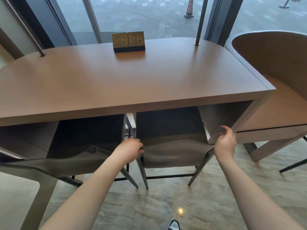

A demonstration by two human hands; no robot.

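Observation:
A grey chair (174,151) with a dark seat is tucked under the front edge of a brown wooden table (132,80). My left hand (130,146) grips the left corner of its grey backrest. My right hand (226,142) grips the right corner of the same backrest, fingers curled over the top edge. The chair's thin legs stand on the floor below.
A second grey chair (69,156) is tucked in to the left. A gold socket block (128,41) stands at the table's far edge, with two metal poles (199,22) beside it. A curved beige seat (274,63) is at right. My shoe (173,225) shows at the bottom.

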